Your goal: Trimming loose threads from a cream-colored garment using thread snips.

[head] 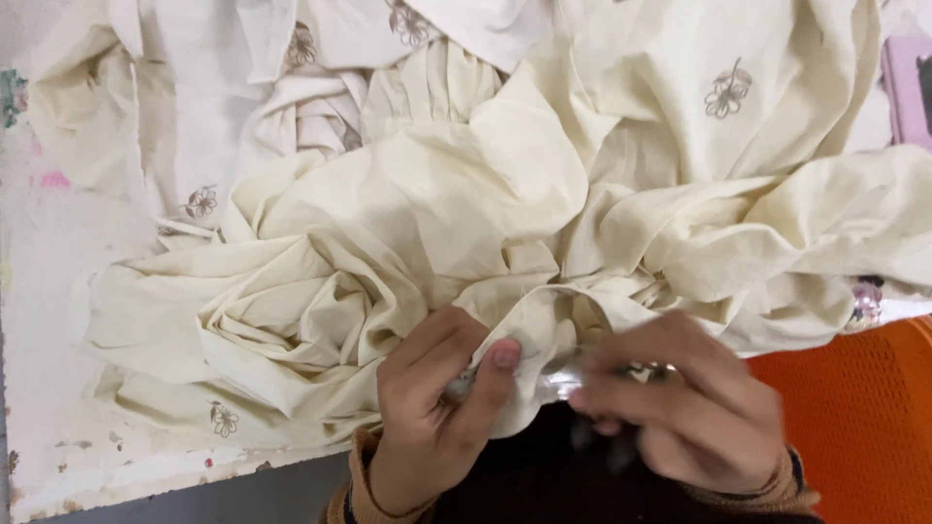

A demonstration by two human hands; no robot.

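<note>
A large crumpled cream cloth (466,194) with small embroidered flower motifs covers most of the table. My left hand (432,408) pinches the cloth's near edge between thumb and fingers at the bottom centre. My right hand (689,403), blurred by motion, is closed on a small shiny thing (563,380) at the same edge, just right of the left hand; what it is cannot be made out. Brown sleeve cuffs show at both wrists.
The worn white tabletop (49,291) with paint flecks shows at the left, its front edge running along the bottom left. An orange mesh surface (864,417) lies at the lower right. A pink object (911,87) peeks in at the upper right edge.
</note>
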